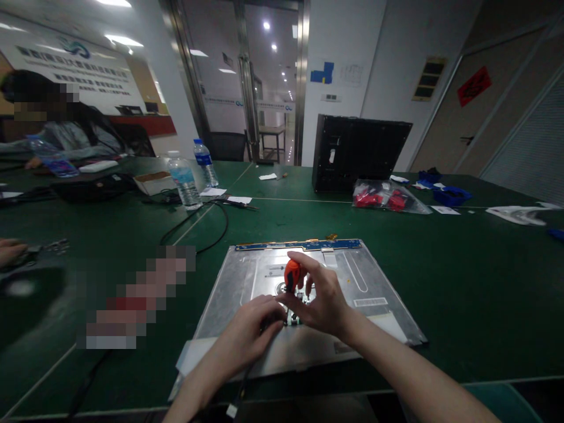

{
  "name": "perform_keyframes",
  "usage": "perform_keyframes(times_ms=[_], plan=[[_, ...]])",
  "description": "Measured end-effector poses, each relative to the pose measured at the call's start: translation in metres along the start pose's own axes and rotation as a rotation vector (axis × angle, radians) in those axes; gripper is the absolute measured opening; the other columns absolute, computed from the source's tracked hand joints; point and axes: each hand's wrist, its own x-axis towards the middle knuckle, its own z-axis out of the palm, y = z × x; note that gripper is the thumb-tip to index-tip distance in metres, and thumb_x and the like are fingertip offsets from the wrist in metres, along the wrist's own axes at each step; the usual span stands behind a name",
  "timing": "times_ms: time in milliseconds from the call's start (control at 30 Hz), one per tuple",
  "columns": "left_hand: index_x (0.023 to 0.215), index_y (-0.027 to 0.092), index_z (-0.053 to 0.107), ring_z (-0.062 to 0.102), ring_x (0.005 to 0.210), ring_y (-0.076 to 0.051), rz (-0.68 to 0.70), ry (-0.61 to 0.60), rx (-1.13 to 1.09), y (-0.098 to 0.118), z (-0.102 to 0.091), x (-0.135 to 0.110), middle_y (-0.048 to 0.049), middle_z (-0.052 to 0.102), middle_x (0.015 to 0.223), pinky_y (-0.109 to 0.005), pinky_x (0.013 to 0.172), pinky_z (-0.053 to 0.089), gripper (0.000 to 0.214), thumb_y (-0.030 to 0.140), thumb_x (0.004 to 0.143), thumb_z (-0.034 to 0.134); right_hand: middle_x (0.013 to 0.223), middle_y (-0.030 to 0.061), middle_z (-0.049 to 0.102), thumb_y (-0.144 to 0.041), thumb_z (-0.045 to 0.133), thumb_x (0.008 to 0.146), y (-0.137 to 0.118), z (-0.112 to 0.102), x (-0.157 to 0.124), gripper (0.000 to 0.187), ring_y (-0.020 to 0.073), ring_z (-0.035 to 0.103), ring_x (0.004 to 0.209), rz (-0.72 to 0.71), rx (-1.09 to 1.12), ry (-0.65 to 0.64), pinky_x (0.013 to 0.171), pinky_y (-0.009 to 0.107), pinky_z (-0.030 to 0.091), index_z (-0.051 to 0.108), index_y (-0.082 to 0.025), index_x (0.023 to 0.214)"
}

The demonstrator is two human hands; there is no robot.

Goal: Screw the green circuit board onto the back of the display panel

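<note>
A silver metal display panel [238, 276] lies flat before me, a narrow blue circuit board [286, 245] along its far edge. My right hand [326, 296] grips an orange-and-black screwdriver [291, 275] by its handle. It stands nearly upright over small metal parts [294, 317] at the panel's middle; its tip is hidden. My left hand [258, 323] rests low at the left of those parts, fingers curled together; what they hold, if anything, is hidden. Below my left hand a dark cable with a white connector [232, 410] hangs over the panel's near edge.
On the green table [462, 282] stand two water bottles [184, 182] [206, 164] and a black monitor-like unit [361, 153]. A plastic bag of red parts [388, 198] lies before the unit. Black cable [220, 235] loops left of the panel. A co-worker [83, 123] sits far left.
</note>
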Motion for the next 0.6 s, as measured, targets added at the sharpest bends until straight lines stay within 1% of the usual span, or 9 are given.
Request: perform_keyframes(times_ms=[100, 267, 400, 500, 600], plan=[[0.084, 0.019, 0.064, 0.062, 0.083, -0.021, 0.003, 0.004, 0.0, -0.0012, 0.0008, -0.0003, -0.0044, 0.068, 0.087, -0.032, 0.075, 0.047, 0.013, 0.014, 0.084, 0.052, 0.086, 0.0024, 0.063, -0.038, 0.061, 0.091, 0.0015, -0.0003, 0.0008, 0.055, 0.012, 0.052, 0.058, 0.014, -0.026, -0.02, 0.049, 0.023, 0.047, 0.039, -0.022, 0.14], [0.087, 0.019, 0.064, 0.061, 0.086, -0.021, 0.007, -0.027, -0.008, 0.001, -0.0009, 0.0014, -0.0052, 0.068, 0.09, -0.033, 0.078, 0.047, 0.014, 0.015, 0.086, 0.051, 0.08, 0.0012, 0.061, -0.027, 0.055, 0.091, -0.0006, 0.0007, -0.0004, 0.061, 0.0128, 0.053, 0.058, 0.035, -0.061, -0.034, 0.052, 0.025, 0.049, 0.032, -0.019, 0.147], [0.089, 0.019, 0.066, 0.062, 0.086, -0.022, 0.001, -0.03, -0.008, 0.003, -0.002, 0.0022, -0.0055, 0.069, 0.09, -0.033, 0.078, 0.047, 0.016, 0.016, 0.086, 0.05, 0.079, 0.0011, 0.06, -0.02, 0.052, 0.085, -0.0028, 0.0009, -0.0015, 0.064, 0.0122, 0.052, 0.055, 0.017, -0.023, -0.008, 0.049, 0.023, 0.047, 0.031, -0.017, 0.145], [0.089, 0.019, 0.066, 0.062, 0.086, -0.021, -0.006, -0.025, -0.009, 0.0033, -0.0018, 0.0013, -0.0053, 0.069, 0.091, -0.033, 0.077, 0.047, 0.016, 0.015, 0.086, 0.051, 0.081, 0.0014, 0.061, -0.022, 0.053, 0.085, -0.0021, 0.0007, -0.002, 0.059, 0.0123, 0.053, 0.056, 0.01, -0.021, -0.01, 0.049, 0.023, 0.047, 0.034, -0.018, 0.141], [0.086, 0.019, 0.065, 0.062, 0.086, -0.021, -0.02, -0.007, -0.009, 0.0033, -0.0013, 0.0002, -0.005, 0.07, 0.09, -0.033, 0.078, 0.047, 0.014, 0.014, 0.085, 0.051, 0.085, 0.0019, 0.063, -0.03, 0.059, 0.088, -0.0005, 0.0008, -0.0017, 0.055, 0.0114, 0.052, 0.056, 0.008, -0.041, 0.004, 0.048, 0.023, 0.046, 0.037, -0.02, 0.138]])
